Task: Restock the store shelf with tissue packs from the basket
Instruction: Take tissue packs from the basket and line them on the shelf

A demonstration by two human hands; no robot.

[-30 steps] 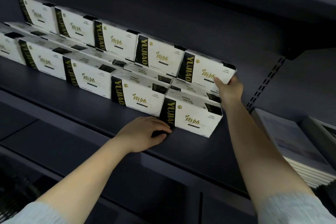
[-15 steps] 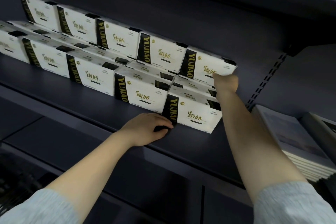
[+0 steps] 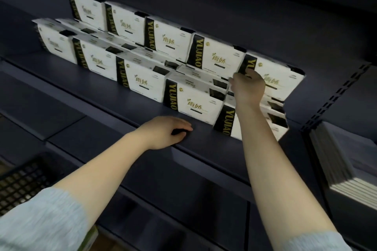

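White tissue packs with black and gold bands fill the dark shelf (image 3: 98, 89) in a front row (image 3: 193, 100) and a raised back row (image 3: 169, 40). My right hand (image 3: 247, 87) reaches over the front row, and its curled fingers pinch the lower left corner of the rightmost back pack (image 3: 281, 79), on the black band. My left hand (image 3: 169, 132) rests on the shelf's front edge with loosely curled fingers and holds nothing, a little left of the rightmost front pack (image 3: 226, 122). The black mesh basket (image 3: 20, 183) shows at the lower left; its contents are hidden.
A stack of flat white and grey items (image 3: 338, 169) lies on the neighbouring shelf to the right, past a slotted upright (image 3: 334, 98). Another shelf board overhangs the packs. A green and white item (image 3: 89, 238) peeks out beside my left sleeve.
My right hand has shifted from the rightmost back pack's right edge to its lower left corner. My left hand has come off the front pack's corner. The view has swung left and down, showing the basket.
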